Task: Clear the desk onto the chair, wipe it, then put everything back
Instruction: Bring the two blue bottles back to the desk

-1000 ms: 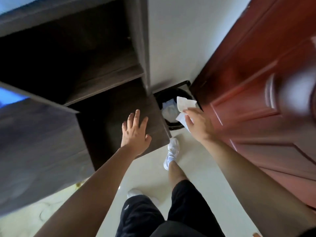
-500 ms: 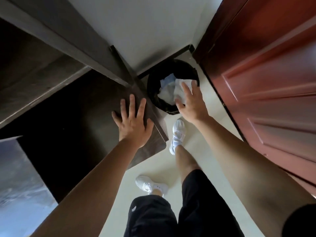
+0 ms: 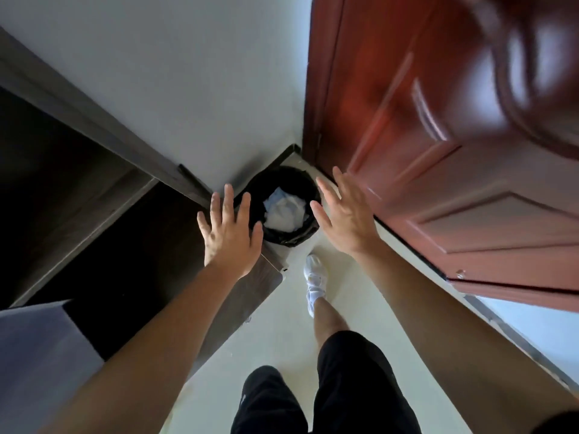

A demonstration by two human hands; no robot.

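A black waste bin [image 3: 283,238] stands in the corner between the white wall and the red door. Crumpled white tissue [image 3: 283,211] lies inside it. My right hand [image 3: 344,214] hovers just right of the bin's rim, fingers straight and spread, holding nothing. My left hand [image 3: 230,233] is spread flat over the corner of the dark wooden desk [image 3: 150,264], just left of the bin, and holds nothing.
A red-brown door [image 3: 438,151] stands open on the right. Dark shelving [image 3: 78,170] rises over the desk at the left. A grey surface [image 3: 40,355] fills the lower left. My legs and a white shoe [image 3: 315,283] are on the pale floor.
My right hand has let go of the white tissue, which now lies in the bin, and has lifted to the bin's right side. My left hand has stayed on the desk corner.
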